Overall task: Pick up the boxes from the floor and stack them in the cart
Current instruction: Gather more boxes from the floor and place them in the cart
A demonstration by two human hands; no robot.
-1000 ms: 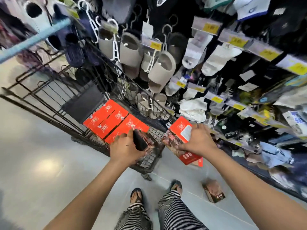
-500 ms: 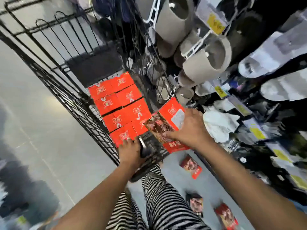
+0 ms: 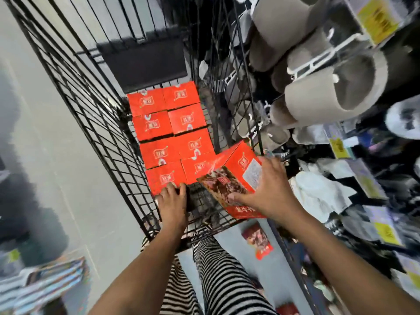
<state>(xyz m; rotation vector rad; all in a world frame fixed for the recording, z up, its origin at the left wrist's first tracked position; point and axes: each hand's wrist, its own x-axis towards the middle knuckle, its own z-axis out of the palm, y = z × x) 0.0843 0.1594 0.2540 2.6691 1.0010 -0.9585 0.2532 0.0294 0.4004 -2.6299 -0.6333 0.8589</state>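
Note:
A black wire cart (image 3: pixel 97 123) stands in front of me with several red boxes (image 3: pixel 175 135) packed side by side on its floor. My right hand (image 3: pixel 268 192) grips another red box (image 3: pixel 231 176) with a food picture on its face, tilted over the cart's near right corner. My left hand (image 3: pixel 172 203) holds a dark object against the cart's near rim, right beside the nearest packed box. One more red box (image 3: pixel 258 241) lies on the floor by my legs, and part of another (image 3: pixel 287 309) shows at the bottom edge.
Shelves on the right carry hanging grey slippers (image 3: pixel 329 96), white socks (image 3: pixel 322 192) and yellow price tags (image 3: pixel 376 18). A dark flap (image 3: pixel 141 62) leans at the cart's far end. Grey floor (image 3: pixel 56 155) runs along the left. My striped trouser legs (image 3: pixel 218 269) stand behind the cart.
My view has dropped closer over the cart. My right hand has carried the red box from beside the cart to above its near right corner. My left hand stays at the near rim.

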